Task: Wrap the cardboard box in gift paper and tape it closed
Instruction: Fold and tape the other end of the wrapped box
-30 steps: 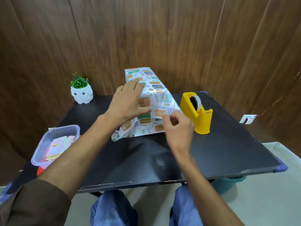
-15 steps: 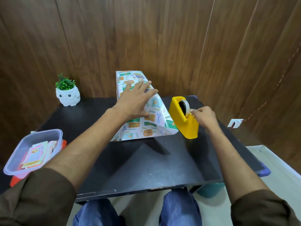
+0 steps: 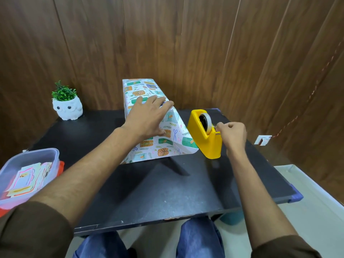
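Since a second ago the right hand [image 3: 232, 135] has left the loose paper flap and gone to the tape dispenser [image 3: 210, 146], just right of the box. The black table [image 3: 149, 192] carries everything; its near half, in front of the box, is bare, and its near edge is chipped, with a purple guard on the near right corner. The cardboard box [image 3: 141, 88] stands at the table's far middle against the wood-panelled wall, already covered in gift paper [image 3: 167, 146], whose open end fans forward onto the table with its right flap lifting beside the dispenser. Well left of the box and nearer, a clear plastic tub [image 3: 28, 161] overhangs the left edge, holding cards whose print is too small to read. Far left of the box sits a white owl planter [image 3: 67, 108]. The left hand [image 3: 147, 118] lies flat, fingers straight, pressing paper against the box's near slope. The right hand's curled fingers pinch the tape [image 3: 208, 121] end at the cutter.
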